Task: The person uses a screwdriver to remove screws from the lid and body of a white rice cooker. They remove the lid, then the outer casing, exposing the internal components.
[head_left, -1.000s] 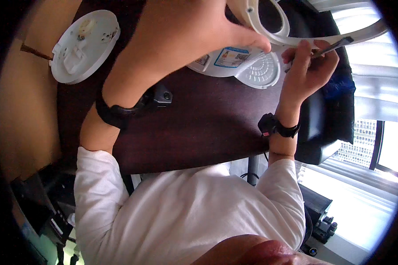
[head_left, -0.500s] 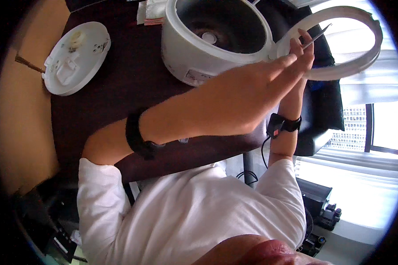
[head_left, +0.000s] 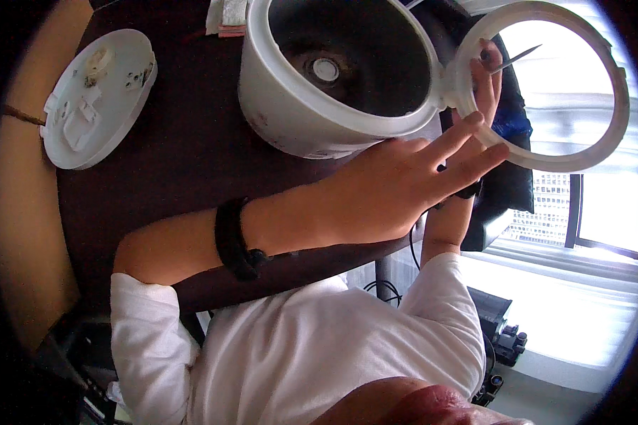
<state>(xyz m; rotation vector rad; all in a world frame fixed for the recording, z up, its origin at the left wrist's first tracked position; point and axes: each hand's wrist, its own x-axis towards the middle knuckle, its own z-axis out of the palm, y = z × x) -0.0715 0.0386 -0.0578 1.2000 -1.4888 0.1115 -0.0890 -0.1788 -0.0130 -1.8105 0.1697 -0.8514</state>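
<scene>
A white rice cooker [head_left: 319, 131] stands on the dark table, its darkened inside bare to view. Hinged at its right side is a white ring-shaped lid frame [head_left: 581, 159], swung outward. My left hand [head_left: 397, 177] reaches across to the right, its fingertips gripping the lower left part of this ring; the thumb is hidden. Behind it, my right hand [head_left: 483, 95] is at the ring's left inner edge, fingers closed on a thin pointed metal tool [head_left: 521, 57] whose tip points up and right. The tool's exact kind cannot be made out.
A detached white lid cover [head_left: 113, 95] with brownish stains lies at the left, next to a cardboard box [head_left: 32, 184]. Folded tissues [head_left: 227, 18] lie behind the cooker. A dark bag-like thing [head_left: 514, 184] sits below the ring. A window with white curtains [head_left: 546, 283] is at right.
My left hand has moved lower along the ring, and its fingers have spread. More of the ring's opening faces me. The right hand keeps the pointed tool, now tilted flatter. The view has shifted slightly.
</scene>
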